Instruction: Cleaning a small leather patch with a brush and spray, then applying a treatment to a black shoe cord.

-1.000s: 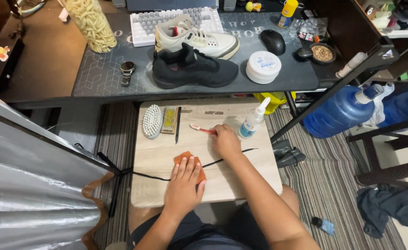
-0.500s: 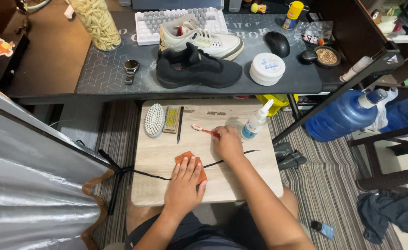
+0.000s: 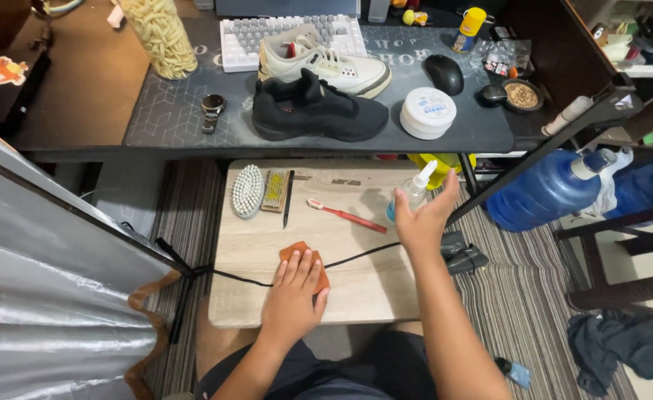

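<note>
The left hand (image 3: 293,292) lies flat, fingers spread, on an orange cloth (image 3: 304,259) on the low wooden board (image 3: 356,296), pressing rather than gripping. A black cord (image 3: 230,275) runs under that hand. The right hand (image 3: 424,215) is open, fingers curling around a spray bottle (image 3: 415,189) but not closed on it. Just left of it lies a red toothbrush (image 3: 345,215); farther left, two brushes (image 3: 248,191)
</note>
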